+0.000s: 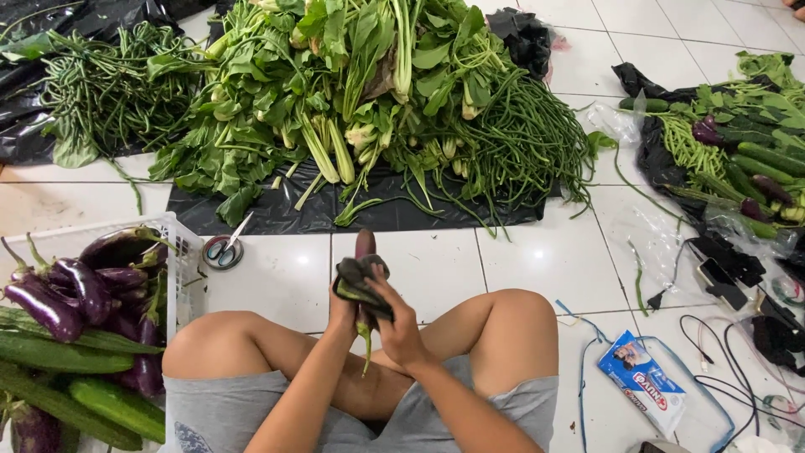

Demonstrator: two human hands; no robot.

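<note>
Midway, seemingly: one purple eggplant (366, 245) being wiped with a dark cloth (356, 281).
Left hand (342, 312) and right hand (401, 329) clasp both; the white basket (186, 252) at the floor's left edge already holds eggplants.

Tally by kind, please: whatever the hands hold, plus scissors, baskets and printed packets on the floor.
eggplant, in left hand: 1
cloth, in right hand: 1
scissors: 1
basket: 1
packet: 1
Total: 5
</note>
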